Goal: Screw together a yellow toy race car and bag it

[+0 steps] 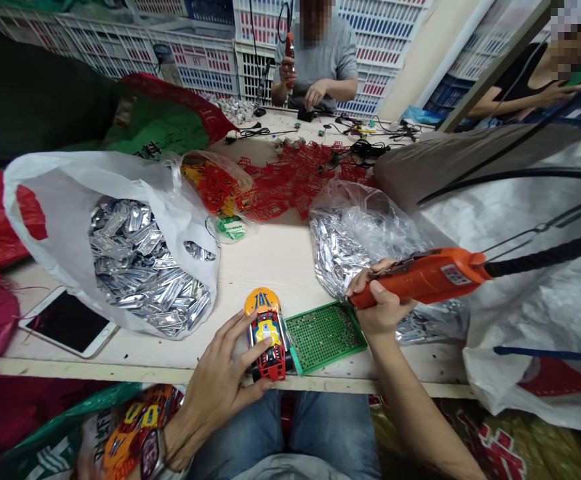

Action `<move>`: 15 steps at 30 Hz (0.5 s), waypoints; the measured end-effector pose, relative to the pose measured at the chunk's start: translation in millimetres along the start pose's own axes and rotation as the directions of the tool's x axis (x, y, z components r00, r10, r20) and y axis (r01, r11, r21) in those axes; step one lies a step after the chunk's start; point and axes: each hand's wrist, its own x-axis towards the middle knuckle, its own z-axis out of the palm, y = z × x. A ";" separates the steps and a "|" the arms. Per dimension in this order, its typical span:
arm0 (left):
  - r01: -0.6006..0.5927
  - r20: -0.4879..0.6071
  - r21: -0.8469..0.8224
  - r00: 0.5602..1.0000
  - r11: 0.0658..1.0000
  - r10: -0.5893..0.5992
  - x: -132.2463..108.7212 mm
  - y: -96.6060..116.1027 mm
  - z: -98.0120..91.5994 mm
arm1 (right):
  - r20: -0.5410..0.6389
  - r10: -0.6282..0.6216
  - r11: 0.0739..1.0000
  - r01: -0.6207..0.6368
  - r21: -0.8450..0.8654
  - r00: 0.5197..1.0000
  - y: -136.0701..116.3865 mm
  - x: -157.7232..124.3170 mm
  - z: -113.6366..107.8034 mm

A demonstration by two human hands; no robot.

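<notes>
Toy car [268, 333], light rigid plastic, sits gripped at its sides by left hand [220, 380]; right hand [383, 303] fingers clench electric screwdriver [423, 277].

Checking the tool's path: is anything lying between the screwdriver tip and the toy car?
Only the green screw tray lies between the right hand with its orange electric screwdriver and the toy car, held by the left hand.

Blue numeral, apparently "70", on the yellow hood of the toy car [267, 331]; white label on the orange screwdriver [423, 275] and print on the bags too blurred to read
</notes>
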 end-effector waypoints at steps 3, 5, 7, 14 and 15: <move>0.006 0.000 -0.003 1.000 1.000 -0.006 -0.7 -0.4 0.8 | -0.002 0.004 1.000 -0.004 0.010 1.000 0.1 0.8 -1.4; 0.013 -0.003 -0.010 1.000 1.000 -0.013 -1.5 -0.7 1.4 | -0.004 -0.003 1.000 0.003 0.005 1.000 -0.1 0.9 -2.3; 0.018 -0.008 -0.028 1.000 0.999 -0.019 -2.4 -0.8 2.0 | -0.010 -0.002 1.000 0.002 -0.012 1.000 -0.5 0.9 -2.6; 0.038 -0.008 -0.065 0.999 0.997 -0.039 -4.4 -1.7 2.9 | -0.001 -0.026 0.999 0.026 -0.034 1.000 -1.3 1.3 -1.5; 0.038 -0.009 -0.065 0.999 0.997 -0.039 -4.4 -1.7 2.9 | 0.004 -0.028 0.999 0.028 -0.022 1.000 -0.7 0.9 -1.5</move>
